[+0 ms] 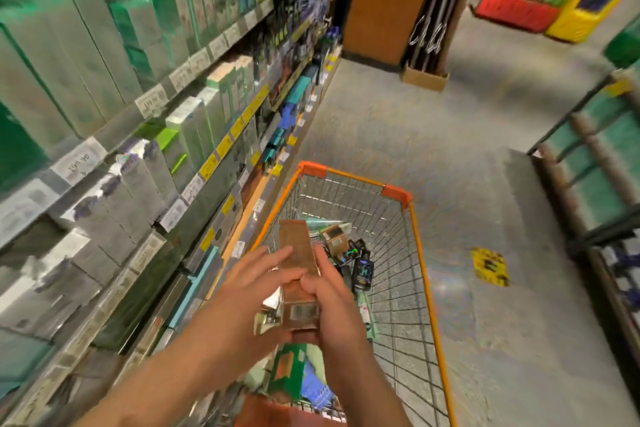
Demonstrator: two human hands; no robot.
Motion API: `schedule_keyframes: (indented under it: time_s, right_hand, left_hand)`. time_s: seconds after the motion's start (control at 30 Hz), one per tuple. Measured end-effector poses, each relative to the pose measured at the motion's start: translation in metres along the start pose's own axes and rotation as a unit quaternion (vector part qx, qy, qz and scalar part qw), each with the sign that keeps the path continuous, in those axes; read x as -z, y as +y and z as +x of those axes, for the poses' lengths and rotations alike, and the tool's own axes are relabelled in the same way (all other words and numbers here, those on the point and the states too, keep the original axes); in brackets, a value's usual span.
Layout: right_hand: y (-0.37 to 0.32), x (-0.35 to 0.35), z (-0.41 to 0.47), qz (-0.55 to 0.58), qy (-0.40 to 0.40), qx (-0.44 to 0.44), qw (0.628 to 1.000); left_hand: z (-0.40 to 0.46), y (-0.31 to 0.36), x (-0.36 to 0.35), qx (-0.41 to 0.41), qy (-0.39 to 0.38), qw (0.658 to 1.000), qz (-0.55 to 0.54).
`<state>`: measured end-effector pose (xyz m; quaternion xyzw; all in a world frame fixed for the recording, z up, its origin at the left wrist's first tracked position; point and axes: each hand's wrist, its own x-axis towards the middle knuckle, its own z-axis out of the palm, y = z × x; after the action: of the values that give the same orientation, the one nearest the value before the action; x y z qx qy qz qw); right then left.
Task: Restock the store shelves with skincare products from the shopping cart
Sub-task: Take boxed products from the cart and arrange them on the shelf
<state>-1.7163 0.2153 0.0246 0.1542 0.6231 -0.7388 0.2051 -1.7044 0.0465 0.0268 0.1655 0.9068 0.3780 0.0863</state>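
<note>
Two bare forearms are reaching in from the bottom of the frame, and both hands are meeting around a long brown carton (300, 274) held above the shopping cart (420, 253) at lower centre. Her or his right hand (330, 291) is wrapping the carton's right side near its lower end, fingers curled round it, thumb lying over the top. Opposite it, the left hand (256, 282) is lying against the left face with fingers spread and fairly straight, steadying more than gripping. Running away from the person, the carton's long axis is pointing toward the cart's far end, its barcoded end nearest the camera. Stocked shelves (194, 66) are rising along the left of the frame, just beside the cart, so the carton is sitting to the right of where it probably belongs, and the left hand is the nearer one to them. More boxes and dark bottles (363, 270) are lying in the cart basket beneath. Motion blur is softening everything, so labels are unreadable.
</note>
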Motion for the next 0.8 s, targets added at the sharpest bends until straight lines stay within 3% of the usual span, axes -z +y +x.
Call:
schedule_keyframes:
  time_s: [0.17,0.37,0.53,0.8]
  right_hand:
    - [-0.027,-0.020,-0.027,-0.041,-0.025,0.022,0.999]
    - [-0.067,-0.059,-0.063,-0.037,-0.115,0.055,0.991]
    - [-0.092,-0.097,-0.080,-0.082,-0.116,0.118,0.983]
    - [-0.115,-0.167,-0.104,-0.162,-0.216,0.211,0.939]
  left_hand:
    - [-0.020,0.021,0.037,-0.042,0.029,0.998,0.019]
    - [-0.051,0.048,0.093,-0.127,0.156,0.979,0.017]
    - [-0.090,0.064,0.140,-0.085,0.208,0.973,-0.056]
    - [-0.155,0.089,0.208,-0.019,0.316,0.937,-0.149]
